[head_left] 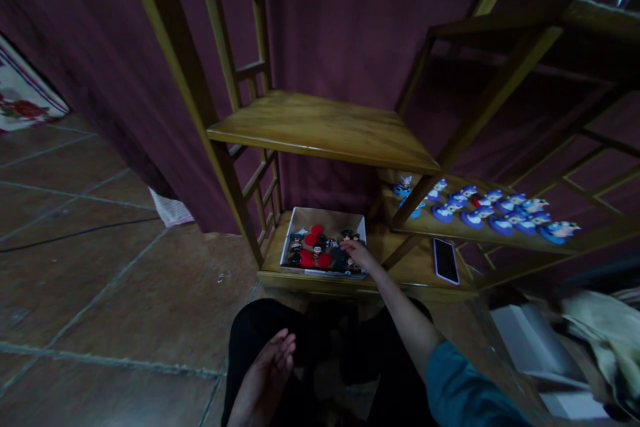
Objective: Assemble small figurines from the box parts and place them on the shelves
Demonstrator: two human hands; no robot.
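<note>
A white cardboard box (289,240) stands on the bottom shelf, holding several small dark-haired figurines (317,251) and round red and dark grey bases (324,260). Over the box's right side reaches my right hand (357,253), its fingers stretched towards the figurines. Nothing shows in its fingers; contact with a figurine is too small to make out. My left hand (270,363) hovers above my left thigh, palm turned inward, fingers loosely extended and holding nothing.
A wooden shelf board (320,127) hangs above the box. Several figurines on purple and blue bases (479,215) line the shelf to the right. A phone (446,261) lies on the bottom shelf. Wooden posts (240,213) frame the box. White boxes (537,340) sit at right.
</note>
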